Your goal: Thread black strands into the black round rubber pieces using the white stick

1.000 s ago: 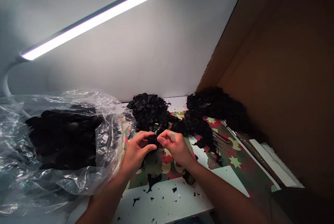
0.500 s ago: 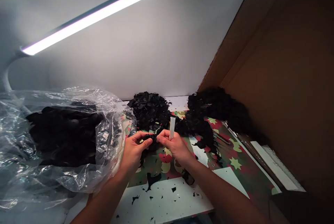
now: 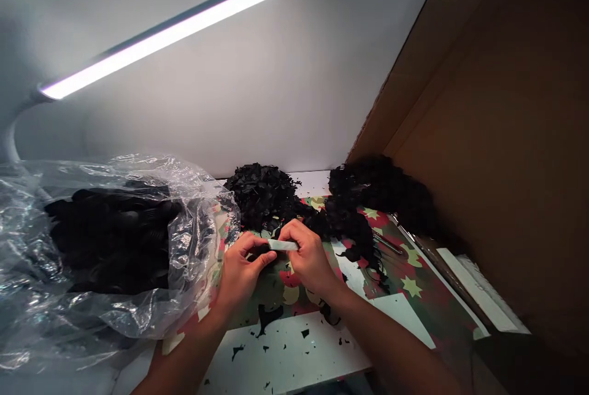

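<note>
My left hand (image 3: pixel 242 266) is closed on a small black ribbed part (image 3: pixel 257 253), pinched between thumb and fingers and mostly hidden now. Beside it, my right hand (image 3: pixel 313 260) is closed round a pale, flat, stick-like tool (image 3: pixel 282 245). The tool lies almost level, its left end right by the left fingertips at the black part. Whether its tip has a blade cannot be seen. Both hands are over a camouflage-patterned sheet (image 3: pixel 257 309) with stars. Just beyond them is a heap of black scraps (image 3: pixel 262 192).
A clear plastic bag (image 3: pixel 193 260) full of black parts (image 3: pixel 115 241) lies at left. More black trimmings (image 3: pixel 381 192) are piled at back right, near metal tweezers-like tool (image 3: pixel 390 244). A cardboard wall (image 3: pixel 483 137) stands at right; a lit tube lamp (image 3: pixel 170 33) hangs above.
The pale tool swung from upright to nearly level, pointing left across the black part. My right hand turned with it; the left hand kept its hold in about the same place.
</note>
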Action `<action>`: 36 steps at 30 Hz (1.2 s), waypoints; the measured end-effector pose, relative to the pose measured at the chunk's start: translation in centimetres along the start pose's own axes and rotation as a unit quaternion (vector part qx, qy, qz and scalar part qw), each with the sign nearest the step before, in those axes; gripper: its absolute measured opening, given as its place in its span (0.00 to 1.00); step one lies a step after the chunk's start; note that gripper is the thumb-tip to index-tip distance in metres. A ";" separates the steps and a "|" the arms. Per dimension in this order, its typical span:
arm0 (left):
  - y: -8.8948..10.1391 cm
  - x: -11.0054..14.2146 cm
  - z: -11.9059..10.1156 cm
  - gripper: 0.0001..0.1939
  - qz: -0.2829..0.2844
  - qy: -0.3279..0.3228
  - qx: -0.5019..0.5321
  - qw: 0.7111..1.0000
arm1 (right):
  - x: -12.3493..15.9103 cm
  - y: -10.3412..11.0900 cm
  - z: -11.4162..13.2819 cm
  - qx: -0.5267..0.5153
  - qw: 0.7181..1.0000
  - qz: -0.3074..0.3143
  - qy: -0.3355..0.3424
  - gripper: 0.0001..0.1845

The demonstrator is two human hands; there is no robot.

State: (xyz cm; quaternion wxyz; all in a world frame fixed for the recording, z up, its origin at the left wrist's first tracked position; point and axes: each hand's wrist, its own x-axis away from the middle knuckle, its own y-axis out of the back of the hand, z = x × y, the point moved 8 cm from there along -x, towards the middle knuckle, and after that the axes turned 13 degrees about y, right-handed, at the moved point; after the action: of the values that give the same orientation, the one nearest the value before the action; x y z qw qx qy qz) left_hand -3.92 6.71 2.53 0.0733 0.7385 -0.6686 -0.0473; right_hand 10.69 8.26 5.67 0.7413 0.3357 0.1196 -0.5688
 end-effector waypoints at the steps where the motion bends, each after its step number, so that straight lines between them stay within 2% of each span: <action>1: 0.0 0.3 -0.5 0.01 -0.013 -0.028 -0.010 0.999 | 0.0 -0.2 -0.3 -0.002 1.000 0.002 -0.007 0.10; 4: 0.1 1.9 -2.8 0.05 -0.060 -0.150 -0.021 0.987 | 0.1 -0.4 -2.7 -0.027 0.997 -0.007 -0.068 0.08; 6: 0.2 3.4 -4.6 0.08 -0.072 -0.252 -0.012 0.965 | 0.1 0.3 -5.0 -0.032 0.991 -0.044 -0.119 0.09; 7: 0.3 3.8 -5.1 0.09 -0.063 -0.279 0.000 0.958 | 0.1 1.0 -5.9 -0.027 0.989 -0.063 -0.132 0.10; 8: 0.3 3.9 -5.1 0.08 -0.047 -0.277 0.015 0.960 | 0.0 1.5 -6.5 -0.025 0.988 -0.072 -0.138 0.11; 9: 0.3 3.4 -4.7 0.07 -0.029 -0.244 0.029 0.969 | -0.1 2.1 -6.9 -0.024 0.987 -0.075 -0.140 0.12; 12: 0.2 1.0 -1.4 0.06 0.020 -0.053 0.074 0.996 | -0.5 2.4 -6.3 -0.041 0.991 -0.028 -0.124 0.07; 14: 0.0 0.0 0.8 0.10 0.041 0.054 0.121 0.990 | -0.6 2.1 -4.9 -0.052 0.993 0.009 -0.102 0.05; 17: -0.3 -0.6 2.3 0.12 0.060 0.131 0.166 0.976 | -0.7 1.8 -2.7 -0.057 0.996 0.017 -0.073 0.08; 20: -0.4 -0.5 2.0 0.11 0.056 0.135 0.139 0.979 | -0.7 1.2 -1.2 -0.059 0.997 0.031 -0.044 0.08; 23: -0.3 -0.4 1.6 0.09 0.045 0.123 0.107 0.986 | -0.6 0.6 -0.1 -0.016 0.998 0.056 0.009 0.07; 27: -0.2 -0.3 1.0 0.07 0.025 0.084 0.048 0.995 | -0.3 0.2 -0.1 0.052 0.995 0.068 0.055 0.08; 32: -0.6 0.0 0.5 0.06 0.049 0.062 0.017 0.997 | -0.8 2.2 -1.9 0.125 0.992 0.001 0.016 0.08; 36: -0.6 -0.1 0.6 0.06 0.049 0.066 0.006 0.997 | -0.8 1.5 -2.2 0.031 0.997 0.060 -0.034 0.07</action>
State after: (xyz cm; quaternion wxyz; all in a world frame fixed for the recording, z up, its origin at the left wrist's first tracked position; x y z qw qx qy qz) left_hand -3.40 6.87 1.78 0.1151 0.7066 -0.6981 0.0098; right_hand 12.31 10.47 5.00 0.7671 0.3456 0.0564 -0.5375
